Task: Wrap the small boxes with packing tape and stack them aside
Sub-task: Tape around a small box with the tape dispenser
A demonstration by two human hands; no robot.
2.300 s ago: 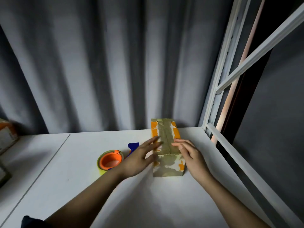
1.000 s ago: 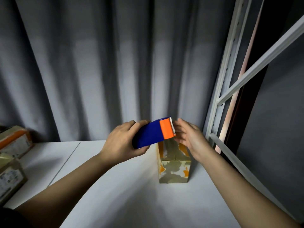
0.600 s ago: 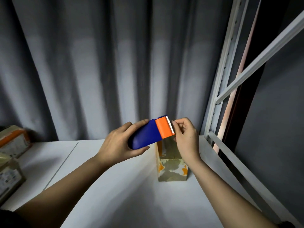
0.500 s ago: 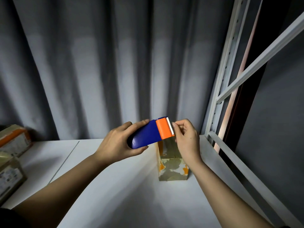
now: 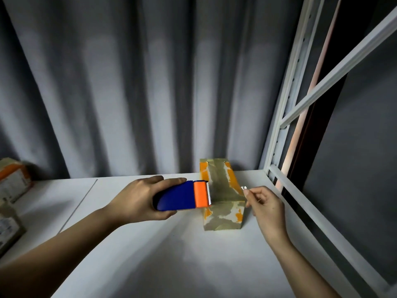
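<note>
White table (image 5: 176, 261), tape drawn out sideways over the half-wrapped box.

Nearest, the left hand (image 5: 137, 201) grips the blue-and-orange tape dispenser (image 5: 182, 198), while the right hand (image 5: 266, 203) pinches the tape end (image 5: 244, 187), now pulled well clear of the cutter it was touching a moment ago, so I'd say a fresh strip is ready to lay down. Just behind, the small box (image 5: 221, 194) stands on the table near the white rack frame (image 5: 277, 134), which crowds the right side. More boxes (image 5: 10, 183) sit far left; a grey curtain (image 5: 129, 82) hangs behind.
</note>
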